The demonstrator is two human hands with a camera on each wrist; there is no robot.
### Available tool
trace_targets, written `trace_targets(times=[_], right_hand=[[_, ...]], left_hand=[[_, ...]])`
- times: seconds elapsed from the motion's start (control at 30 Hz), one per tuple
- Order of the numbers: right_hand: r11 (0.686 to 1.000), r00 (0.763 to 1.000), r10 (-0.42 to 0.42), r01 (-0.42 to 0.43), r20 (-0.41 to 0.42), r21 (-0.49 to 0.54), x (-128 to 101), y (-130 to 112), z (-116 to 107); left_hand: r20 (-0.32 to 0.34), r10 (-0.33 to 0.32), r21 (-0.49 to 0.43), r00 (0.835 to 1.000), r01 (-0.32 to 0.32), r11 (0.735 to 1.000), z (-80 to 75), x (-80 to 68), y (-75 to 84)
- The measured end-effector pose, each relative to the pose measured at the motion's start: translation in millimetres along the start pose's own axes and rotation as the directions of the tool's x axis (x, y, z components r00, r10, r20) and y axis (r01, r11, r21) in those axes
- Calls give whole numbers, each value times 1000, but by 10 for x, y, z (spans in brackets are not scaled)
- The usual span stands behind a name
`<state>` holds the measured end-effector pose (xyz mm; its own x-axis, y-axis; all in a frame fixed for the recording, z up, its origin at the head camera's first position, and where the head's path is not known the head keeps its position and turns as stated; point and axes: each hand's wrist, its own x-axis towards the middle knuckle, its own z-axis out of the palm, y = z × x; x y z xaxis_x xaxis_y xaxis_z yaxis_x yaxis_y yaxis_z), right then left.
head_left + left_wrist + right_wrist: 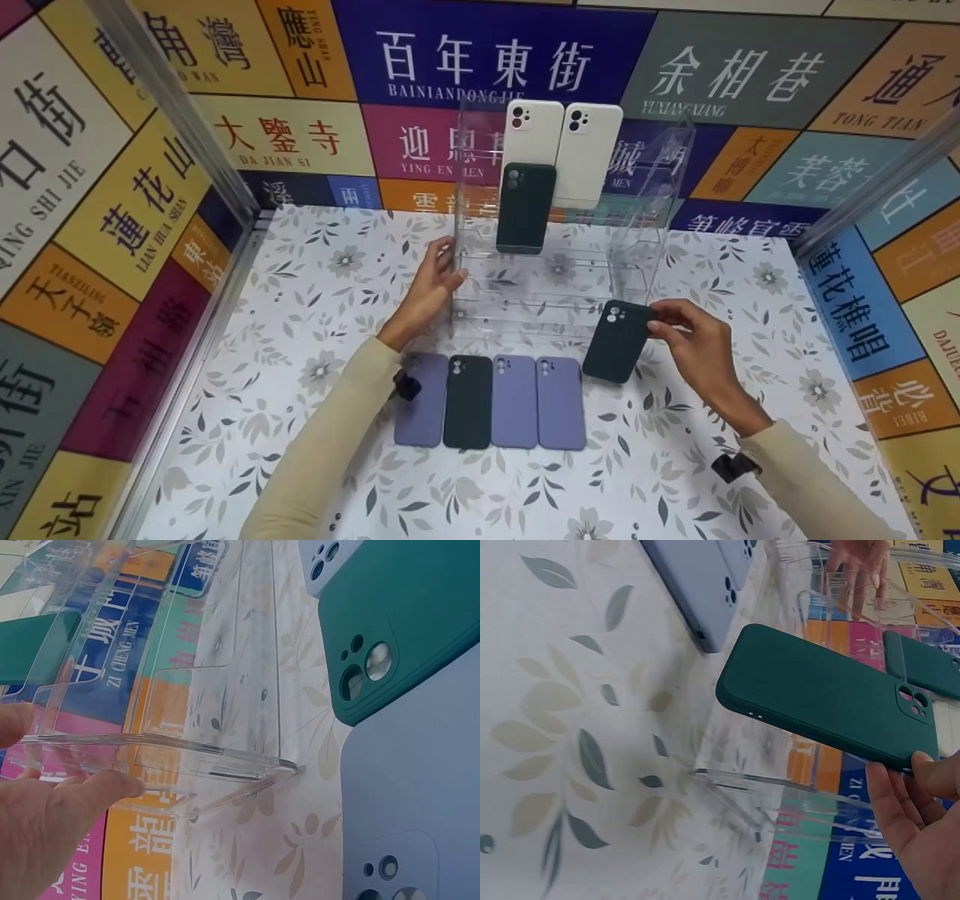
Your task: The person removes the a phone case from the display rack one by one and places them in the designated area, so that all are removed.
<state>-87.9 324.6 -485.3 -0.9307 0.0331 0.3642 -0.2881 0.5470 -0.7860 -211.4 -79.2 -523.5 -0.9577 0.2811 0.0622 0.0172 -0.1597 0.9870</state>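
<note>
Right grip pinching green phone case at five o'clock of clear stand; left grip holding stand's nine-o'clock edge.

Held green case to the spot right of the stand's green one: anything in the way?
Only the clear stand's lower front tiers, below that spot; the held case likely needs lifting over them. The left hand is off at the side.
</note>
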Motion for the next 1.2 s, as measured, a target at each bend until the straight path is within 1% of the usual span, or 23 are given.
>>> trace_targets(times=[0.1, 0.2, 0.3, 0.37, 0.43, 0.5, 0.6, 0.67, 0.73, 0.8, 0.93, 1.03, 1.2], right_hand=[[1000, 1000, 13, -13, 6, 3, -89, 66, -14], [999, 999, 50, -50, 21, -6, -170, 126, -28], [994, 992, 109, -109, 69, -17, -224, 180, -41], [987, 980, 158, -156, 119, -22, -239, 219, -48], [977, 961, 213, -214, 178, -15, -235, 259, -54], [963, 936, 264, -271, 233, -2, -224, 303, -56], [932, 893, 329, -359, 308, 46, -232, 369, -45], [911, 869, 358, -405, 341, 76, -260, 416, -25], [891, 851, 379, -441, 363, 103, -288, 452, 3], [883, 841, 388, -457, 378, 109, -309, 480, 38], [887, 833, 399, -456, 384, 68, -332, 520, 124], [893, 834, 417, -450, 360, 8, -341, 537, 196], [892, 838, 443, -449, 318, -59, -369, 548, 286]], left_hand=[[-1, 3, -30, 1000, -3, 1000, 8, 4, -4], [-4, 0, -31, 1000, 0, 1000, 11, 5, -6], [-4, -7, -14, 1000, 7, 1000, 10, 13, 15], [-2, -12, -3, 1000, 12, 1000, 6, 19, 27], [2, -12, -3, 1000, 12, 1000, 1, 20, 40], [6, -6, -5, 1000, 6, 1000, -2, 15, 44], [8, 5, 1, 1000, -5, 1000, -1, 0, 35], [7, 4, 11, 1000, -4, 1000, 6, -16, 21], [2, -2, 21, 1000, 2, 1000, 16, -31, 17], [-3, -8, 27, 1000, 8, 1000, 25, -41, 15], [-18, -17, 63, 1000, 18, 998, 47, -38, 32], [-26, -18, 85, 999, 20, 996, 53, -22, 46], [-38, -25, 92, 999, 28, 995, 45, -7, 46]])
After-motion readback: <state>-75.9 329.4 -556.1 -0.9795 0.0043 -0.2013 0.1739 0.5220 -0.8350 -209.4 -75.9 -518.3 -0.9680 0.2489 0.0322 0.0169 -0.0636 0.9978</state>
